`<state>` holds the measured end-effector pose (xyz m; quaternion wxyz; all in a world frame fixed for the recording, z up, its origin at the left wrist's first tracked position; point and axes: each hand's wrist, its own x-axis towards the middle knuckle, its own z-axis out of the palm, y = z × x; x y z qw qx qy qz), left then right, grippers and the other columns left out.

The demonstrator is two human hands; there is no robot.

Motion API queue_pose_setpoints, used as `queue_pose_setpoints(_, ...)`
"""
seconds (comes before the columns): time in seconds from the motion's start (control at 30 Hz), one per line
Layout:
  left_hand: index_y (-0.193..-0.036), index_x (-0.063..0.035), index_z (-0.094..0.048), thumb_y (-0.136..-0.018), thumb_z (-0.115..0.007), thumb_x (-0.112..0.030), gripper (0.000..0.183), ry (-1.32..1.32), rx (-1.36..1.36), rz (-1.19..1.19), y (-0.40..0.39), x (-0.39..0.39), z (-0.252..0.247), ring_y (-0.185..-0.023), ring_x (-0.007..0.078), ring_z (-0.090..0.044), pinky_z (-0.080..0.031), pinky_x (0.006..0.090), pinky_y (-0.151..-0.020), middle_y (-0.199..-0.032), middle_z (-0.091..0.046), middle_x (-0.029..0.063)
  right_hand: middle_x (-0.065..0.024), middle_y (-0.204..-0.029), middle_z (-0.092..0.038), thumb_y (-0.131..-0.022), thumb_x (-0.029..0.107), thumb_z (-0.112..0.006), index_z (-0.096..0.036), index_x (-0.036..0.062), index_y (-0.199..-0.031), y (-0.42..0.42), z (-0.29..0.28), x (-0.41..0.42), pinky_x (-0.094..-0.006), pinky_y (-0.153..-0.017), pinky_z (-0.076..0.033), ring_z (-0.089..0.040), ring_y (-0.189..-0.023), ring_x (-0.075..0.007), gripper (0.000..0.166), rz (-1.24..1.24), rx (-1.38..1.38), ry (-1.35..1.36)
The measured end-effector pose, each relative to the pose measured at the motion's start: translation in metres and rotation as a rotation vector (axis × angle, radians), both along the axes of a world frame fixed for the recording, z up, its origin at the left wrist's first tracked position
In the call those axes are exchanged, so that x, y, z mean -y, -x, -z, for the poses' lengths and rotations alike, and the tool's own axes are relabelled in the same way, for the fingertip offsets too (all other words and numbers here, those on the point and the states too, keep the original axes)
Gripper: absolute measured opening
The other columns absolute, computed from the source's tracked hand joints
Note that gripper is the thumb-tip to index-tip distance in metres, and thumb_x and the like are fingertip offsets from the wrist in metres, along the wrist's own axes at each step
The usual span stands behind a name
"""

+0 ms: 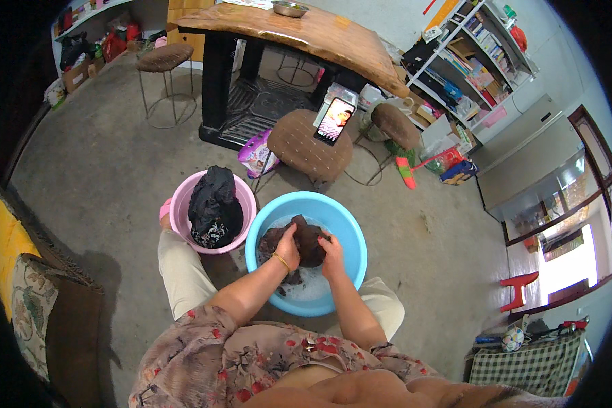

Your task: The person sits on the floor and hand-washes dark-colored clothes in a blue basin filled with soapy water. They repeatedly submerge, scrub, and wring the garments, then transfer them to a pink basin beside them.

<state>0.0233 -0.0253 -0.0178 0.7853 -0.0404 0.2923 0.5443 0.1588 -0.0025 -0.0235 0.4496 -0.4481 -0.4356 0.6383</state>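
A blue plastic basin (356, 245) with foamy water stands on the floor between my knees. Over it, my left hand (287, 250) and my right hand (331, 253) grip a bunched dark brown cloth (311, 245) from its two sides. More wet brown fabric (270, 244) lies in the basin, at its left side and below my left wrist, which wears a bracelet. Touching or nearly touching the blue basin on the left, a pink plastic basin (179, 204) holds a heap of black clothing (217, 204).
A brown padded stool (306, 148) is just beyond the basins, with a lit smartphone (335, 121) propped on it. Behind stands a wooden-topped table (306, 31). Other stools (164, 57) are around it. A sofa (71, 316) is at the left, a cloth-covered stand (528, 364) at lower right.
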Motion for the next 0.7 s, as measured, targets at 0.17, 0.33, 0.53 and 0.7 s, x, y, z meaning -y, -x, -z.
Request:
queue_pose_setpoints(0.17,-0.121,-0.0118,-0.052,-0.086,-0.042,-0.063,0.062,-0.087,0.207,0.101,-0.002,0.009,0.006,-0.111,0.0265,-0.051,-0.038,0.0522,-0.095,-0.119,-0.055,0.007,-0.0082,-0.093,-0.059,-0.076,0.013,-0.065,-0.06,0.0023,-0.091,0.026,-0.03,0.019,-0.0317,-0.075,-0.045,-0.056,-0.085,-0.0199,0.019,-0.194,0.491,-0.571)
queue_pose_setpoints(0.33,-0.122,-0.0134,-0.052,-0.089,-0.041,-0.053,0.053,-0.078,0.204,0.053,0.006,0.01,0.025,-0.111,0.026,-0.052,-0.038,0.0464,-0.097,-0.12,-0.056,0.0072,-0.0138,-0.082,-0.057,-0.075,0.018,-0.063,-0.057,0.0041,-0.084,0.063,-0.047,0.064,-0.041,-0.073,-0.044,-0.056,-0.081,-0.0337,0.018,-0.235,0.638,-0.719)
queue_pose_setpoints(0.53,-0.12,-0.0142,-0.053,-0.091,-0.042,-0.042,0.042,0.055,0.014,-0.04,-0.013,0.009,0.039,-0.108,0.0254,-0.054,-0.04,0.0405,-0.096,-0.119,-0.058,0.0076,-0.0274,-0.087,-0.06,-0.084,0.031,-0.055,-0.055,0.001,-0.087,0.048,0.015,-0.01,-0.0497,-0.073,-0.045,-0.056,-0.084,-0.0463,0.031,-0.003,0.952,-0.435)
queue_pose_setpoints(0.7,-0.122,-0.0145,-0.052,-0.092,-0.042,-0.042,0.042,-0.044,0.064,0.016,-0.01,0.001,0.055,-0.108,0.0263,-0.053,-0.041,0.0399,-0.095,-0.121,-0.057,0.0092,-0.0265,-0.083,-0.06,-0.083,0.028,-0.059,-0.052,-0.0011,-0.088,0.058,-0.008,0.012,-0.0468,-0.072,-0.044,-0.057,-0.081,-0.044,0.03,0.077,0.863,-0.444)
